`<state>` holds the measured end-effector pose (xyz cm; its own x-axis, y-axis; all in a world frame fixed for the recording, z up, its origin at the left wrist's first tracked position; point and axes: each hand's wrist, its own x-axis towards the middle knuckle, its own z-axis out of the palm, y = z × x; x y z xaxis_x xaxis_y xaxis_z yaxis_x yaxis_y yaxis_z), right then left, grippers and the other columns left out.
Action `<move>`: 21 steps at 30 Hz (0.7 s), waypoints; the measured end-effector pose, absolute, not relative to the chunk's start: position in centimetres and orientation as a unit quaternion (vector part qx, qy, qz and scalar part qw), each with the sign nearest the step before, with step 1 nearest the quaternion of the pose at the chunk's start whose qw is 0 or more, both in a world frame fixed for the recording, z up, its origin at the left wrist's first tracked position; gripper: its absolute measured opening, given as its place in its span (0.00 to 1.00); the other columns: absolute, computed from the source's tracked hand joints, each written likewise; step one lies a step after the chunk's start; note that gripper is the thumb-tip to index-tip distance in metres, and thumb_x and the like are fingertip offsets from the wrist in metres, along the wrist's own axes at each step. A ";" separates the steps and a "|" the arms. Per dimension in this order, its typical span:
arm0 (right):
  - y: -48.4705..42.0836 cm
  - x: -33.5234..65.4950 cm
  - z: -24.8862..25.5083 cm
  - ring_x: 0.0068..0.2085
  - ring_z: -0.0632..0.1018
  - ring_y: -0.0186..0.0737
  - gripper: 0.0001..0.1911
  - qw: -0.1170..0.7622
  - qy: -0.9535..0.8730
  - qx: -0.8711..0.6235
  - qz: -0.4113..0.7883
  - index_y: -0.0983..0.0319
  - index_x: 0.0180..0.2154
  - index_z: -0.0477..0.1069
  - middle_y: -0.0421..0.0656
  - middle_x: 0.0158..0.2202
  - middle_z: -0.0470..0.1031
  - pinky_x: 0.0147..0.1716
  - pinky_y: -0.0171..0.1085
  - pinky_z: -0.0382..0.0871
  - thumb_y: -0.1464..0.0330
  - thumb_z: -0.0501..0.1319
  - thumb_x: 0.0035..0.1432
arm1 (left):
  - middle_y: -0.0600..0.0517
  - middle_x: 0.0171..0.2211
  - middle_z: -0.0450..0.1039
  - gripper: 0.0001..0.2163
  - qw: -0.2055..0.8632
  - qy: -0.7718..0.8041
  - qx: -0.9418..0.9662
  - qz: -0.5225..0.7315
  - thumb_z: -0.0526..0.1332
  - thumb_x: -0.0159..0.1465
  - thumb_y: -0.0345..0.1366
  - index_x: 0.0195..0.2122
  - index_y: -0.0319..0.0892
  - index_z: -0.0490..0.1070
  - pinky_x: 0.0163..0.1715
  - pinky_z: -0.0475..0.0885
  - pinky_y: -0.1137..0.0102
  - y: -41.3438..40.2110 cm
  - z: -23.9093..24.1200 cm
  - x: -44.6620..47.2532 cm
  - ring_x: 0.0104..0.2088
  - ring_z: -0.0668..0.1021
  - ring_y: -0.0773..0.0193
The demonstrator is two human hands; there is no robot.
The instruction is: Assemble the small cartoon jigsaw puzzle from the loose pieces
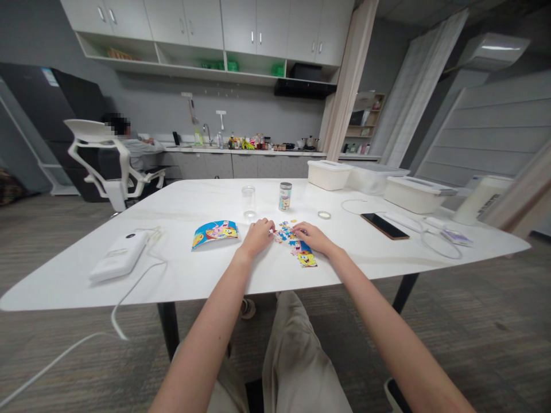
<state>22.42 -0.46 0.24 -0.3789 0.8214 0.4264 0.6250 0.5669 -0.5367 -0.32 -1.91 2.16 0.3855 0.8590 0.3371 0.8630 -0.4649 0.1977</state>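
Observation:
Both my hands rest on a white table (206, 269) over a small cartoon jigsaw. My left hand (257, 234) lies knuckles up, its fingers curled down onto loose puzzle pieces (284, 232). My right hand (310, 235) lies beside it, fingers bent and pinching at the pieces. An assembled strip of the puzzle (305, 255) lies just in front of the right hand. A curled colour reference picture (215, 232) lies left of my left hand. What the fingertips hold is too small to make out.
Behind the puzzle stand a clear glass (248, 201), a small lidded jar (284, 196) and a loose lid (324, 215). A phone (384, 226), cables and white boxes (328, 174) are at right; a white power bank (119, 255) with cable at left. A person sits by the far counter.

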 end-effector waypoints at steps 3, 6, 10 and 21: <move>-0.4 22.5 0.2 0.46 0.76 0.39 0.09 0.341 -0.813 -0.451 0.143 0.61 0.40 0.76 0.45 0.44 0.77 0.51 0.41 0.68 0.70 0.57 0.62 | 0.46 0.46 0.72 0.08 0.008 -0.521 -0.830 -0.196 0.56 0.63 0.29 0.43 0.44 0.70 0.50 0.65 0.61 -1.9 2.1 -0.3 0.50 0.73 0.56; -0.5 22.6 0.4 0.47 0.76 0.39 0.09 0.332 -0.807 -0.468 0.139 0.60 0.41 0.75 0.45 0.45 0.76 0.50 0.39 0.68 0.71 0.57 0.62 | 0.46 0.46 0.73 0.08 0.004 -0.528 -0.828 -0.189 0.55 0.64 0.30 0.43 0.43 0.70 0.50 0.65 0.61 -1.7 1.9 -0.3 0.50 0.73 0.55; -0.6 22.5 0.5 0.47 0.75 0.39 0.09 0.319 -0.803 -0.483 0.140 0.61 0.42 0.75 0.45 0.45 0.76 0.49 0.38 0.67 0.72 0.56 0.62 | 0.46 0.46 0.74 0.08 -0.006 -0.533 -0.827 -0.179 0.55 0.65 0.31 0.43 0.43 0.70 0.50 0.65 0.60 -1.8 2.0 -0.2 0.50 0.73 0.55; 0.3 23.4 -0.1 0.50 0.74 0.43 0.19 0.359 -0.735 -0.567 0.094 0.62 0.38 0.77 0.47 0.46 0.75 0.55 0.42 0.65 0.81 0.52 0.54 | 0.46 0.46 0.71 0.09 0.010 -0.523 -0.829 -0.197 0.54 0.64 0.29 0.42 0.43 0.70 0.49 0.65 0.63 -1.9 2.2 -0.3 0.49 0.74 0.57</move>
